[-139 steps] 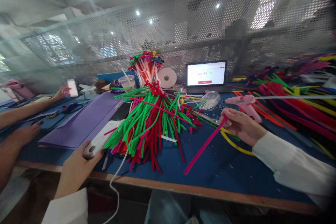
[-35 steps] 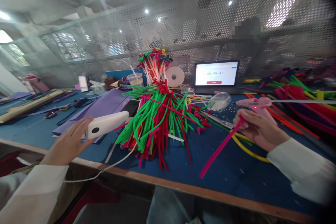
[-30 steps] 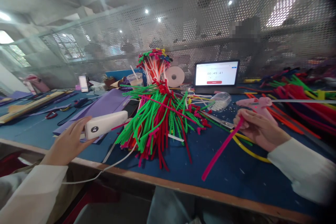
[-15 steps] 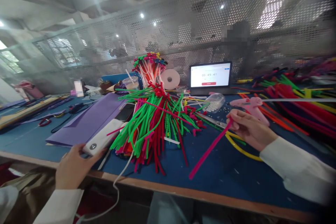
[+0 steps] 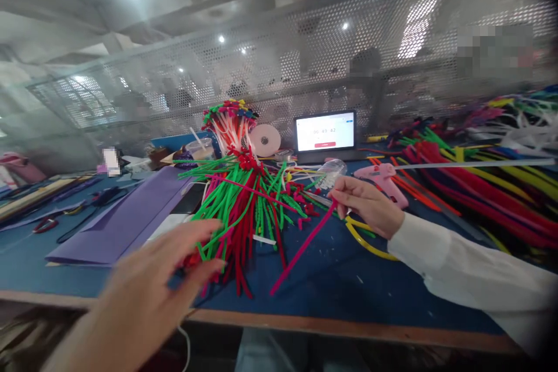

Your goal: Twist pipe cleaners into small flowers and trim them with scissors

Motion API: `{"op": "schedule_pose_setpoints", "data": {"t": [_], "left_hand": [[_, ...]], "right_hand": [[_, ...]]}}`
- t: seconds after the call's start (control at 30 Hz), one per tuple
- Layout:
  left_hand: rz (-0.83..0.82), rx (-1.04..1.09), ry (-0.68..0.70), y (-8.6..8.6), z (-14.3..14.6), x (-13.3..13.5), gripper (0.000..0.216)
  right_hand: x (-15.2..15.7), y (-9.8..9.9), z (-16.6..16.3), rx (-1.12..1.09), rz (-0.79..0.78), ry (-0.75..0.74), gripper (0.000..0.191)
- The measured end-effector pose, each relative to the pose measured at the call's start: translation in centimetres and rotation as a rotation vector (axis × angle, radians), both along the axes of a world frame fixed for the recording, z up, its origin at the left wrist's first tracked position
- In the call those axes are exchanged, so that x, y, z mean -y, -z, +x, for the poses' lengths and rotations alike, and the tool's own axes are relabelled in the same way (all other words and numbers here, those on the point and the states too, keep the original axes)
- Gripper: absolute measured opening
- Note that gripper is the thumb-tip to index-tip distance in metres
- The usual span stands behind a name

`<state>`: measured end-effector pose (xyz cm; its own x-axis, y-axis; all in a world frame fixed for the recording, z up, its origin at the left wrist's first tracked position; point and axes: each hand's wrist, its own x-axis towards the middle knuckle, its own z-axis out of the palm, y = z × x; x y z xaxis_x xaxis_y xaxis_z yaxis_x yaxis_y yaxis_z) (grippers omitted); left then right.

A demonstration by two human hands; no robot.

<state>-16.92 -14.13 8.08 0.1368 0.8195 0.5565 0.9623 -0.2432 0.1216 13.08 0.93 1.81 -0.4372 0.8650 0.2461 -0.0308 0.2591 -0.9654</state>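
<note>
Pink fuzz over wire: the pink stem [image 5: 300,250] hangs from my right hand [image 5: 368,206], pinched at its upper end between thumb and fingertips. Its free end slants down toward my left hand [image 5: 152,285], close over the blue desk [image 5: 349,296]. That left hand is spread wide and holds nothing; it is blurred and hovers just before the heap of green and red pipe cleaners [image 5: 244,203]. Just beyond my right hand lies the glue gun [image 5: 381,177], and under its wrist a yellow loop [image 5: 364,243]. I judge that my splayed left fingers could snag loose ends and drag the tangle toward the desk edge. The stem's long tail could also hook into the heap. My right knuckles sit near the gun's nozzle; I cannot tell whether it is hot.
</note>
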Motion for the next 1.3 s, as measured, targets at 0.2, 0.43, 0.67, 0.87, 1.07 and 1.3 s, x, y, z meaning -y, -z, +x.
{"op": "schedule_pose_setpoints", "data": {"t": [0.2,0.43,0.67,0.87,1.07,1.3], "left_hand": [[-0.204,0.229,0.435,1.9,11.8,-8.3,0.026],[-0.185,0.428,0.533,5.0,13.9,-12.1,0.016],[0.059,0.192,0.500,5.9,13.6,-13.4,0.014],[0.176,0.059,0.521,7.5,12.7,-14.4,0.019],[0.332,-0.106,0.643,8.1,12.0,-14.8,0.019],[0.452,-0.182,0.525,8.2,12.0,-14.8,0.017]], "right_hand": [[-0.8,-0.5,-1.3,-0.057,0.117,-0.053,0.017],[-1.8,0.4,-0.7,-0.169,0.055,-0.047,0.022],[-2.4,1.3,-0.3,-0.187,-0.095,0.013,0.027],[-1.9,1.9,-0.6,-0.220,-0.202,-0.071,0.031],[-1.4,2.4,-0.8,-0.057,-0.129,-0.264,0.030],[-1.4,3.3,-1.0,-0.027,-0.034,-0.190,0.024]]}}
